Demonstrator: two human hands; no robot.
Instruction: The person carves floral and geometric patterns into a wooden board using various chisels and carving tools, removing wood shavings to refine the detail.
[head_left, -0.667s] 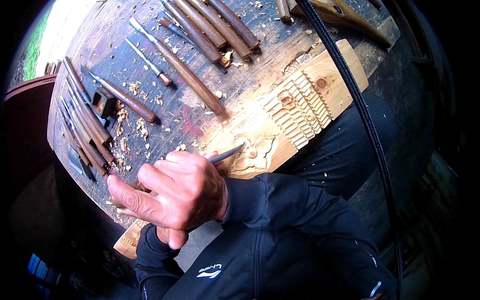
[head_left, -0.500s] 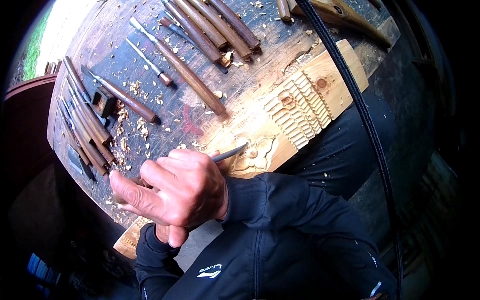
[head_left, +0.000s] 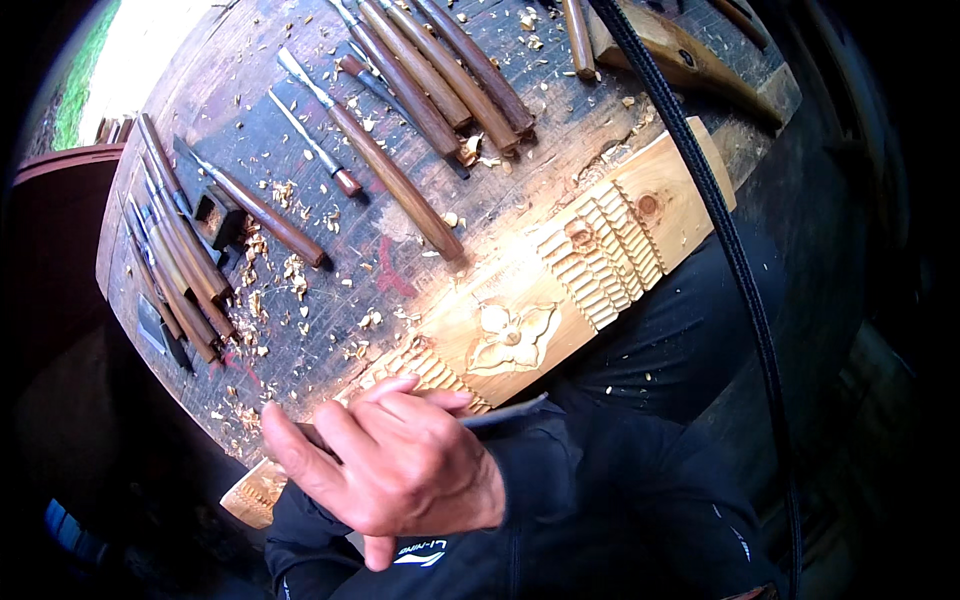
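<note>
Carved board (head_left: pixel 682 185): lay slantwise along the near side of the table (head_left: pixel 520 200), running from near left to far right. Found flower (head_left: pixel 512 338) fully uncovered, between a ridged band (head_left: pixel 440 378) on the left and a wider ridged band (head_left: pixel 600 255) on the right.

About half a second earlier, had seen chisel tip at the flower's left petals. Now found chisel (head_left: pixel 505 412) off the flower and drawn nearer, blade showing against the dark right sleeve (head_left: pixel 545 460). Could not tell whether touching the board's near edge.

Noted right hand (head_left: pixel 405 455) shifted nearer and slightly right, fingers apparently curled round the chisel, forefinger stretched left. Could not tell left hand's grip, covered by the right.

Noted slight shift of the whole view; saw no separate movement of board or spare chisels (head_left: pixel 385 175) on the far side.

Judged as a break between cuts, leaving the flower open to inspection.
</note>
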